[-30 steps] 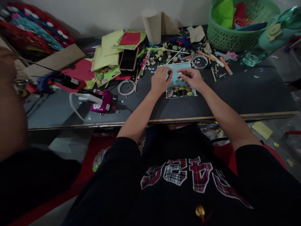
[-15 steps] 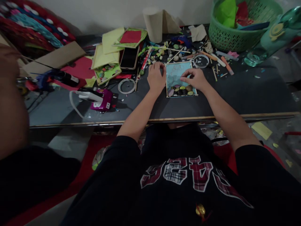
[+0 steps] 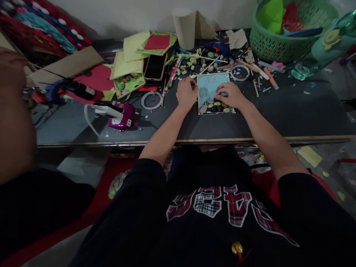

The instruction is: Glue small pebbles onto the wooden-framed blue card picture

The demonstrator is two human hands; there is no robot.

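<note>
A small framed picture [image 3: 208, 87] lies on the dark table, with a light-blue backing, thin reddish line marks near its top and a pale stick border. Colored pebbles [image 3: 217, 108] line its lower edge. My left hand [image 3: 187, 92] is curled at the frame's left side, fingertips at the border. Over the lower right part, my right hand [image 3: 231, 95] has its fingers pinched downward. A small dark pebble shows at the fingertips, partly hidden by them.
Behind the frame lie loose pebbles [image 3: 210, 55] and sticks. A tape roll [image 3: 240, 73], green basket [image 3: 274, 46] and water bottle [image 3: 314, 55] stand right. Leftward are a phone [image 3: 154, 67], another tape roll [image 3: 151, 100], a purple device [image 3: 122, 116] and another person's arm [image 3: 16, 118].
My right hand has lowered slightly toward the pebbles, and a dark pebble now shows at its fingertips. My left hand stays by the frame's left edge. The view has shifted slightly.
</note>
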